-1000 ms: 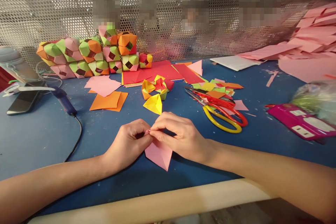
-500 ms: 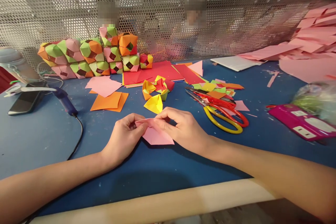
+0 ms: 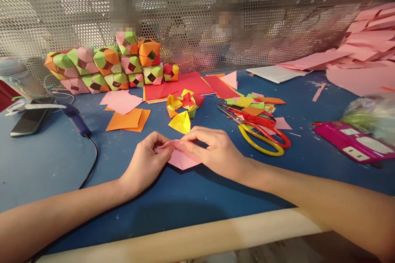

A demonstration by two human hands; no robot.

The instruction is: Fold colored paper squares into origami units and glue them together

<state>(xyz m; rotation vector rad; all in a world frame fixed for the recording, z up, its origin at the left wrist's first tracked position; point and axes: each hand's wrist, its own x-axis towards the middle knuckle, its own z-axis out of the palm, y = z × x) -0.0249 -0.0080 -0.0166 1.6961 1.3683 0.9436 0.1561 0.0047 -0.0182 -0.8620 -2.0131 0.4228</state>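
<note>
The left hand (image 3: 148, 158) and the right hand (image 3: 224, 152) are bare, as are both wrists (image 3: 125, 185) and both forearms (image 3: 66, 211) out to the edges of the view. The forearms are slim and smooth in outline, narrowing at the wrists and broader away from them. The fingers (image 3: 202, 131) are slender, the knuckles softly rounded. The nails are too small to make out. Upper arms and any sleeves are out of view.

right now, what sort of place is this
Probably a papercraft workspace, though I can't tell what kind of building it is in: folded paper shapes are stacked toward the back of a blue table, with red sheets and scissors nearby.
</note>
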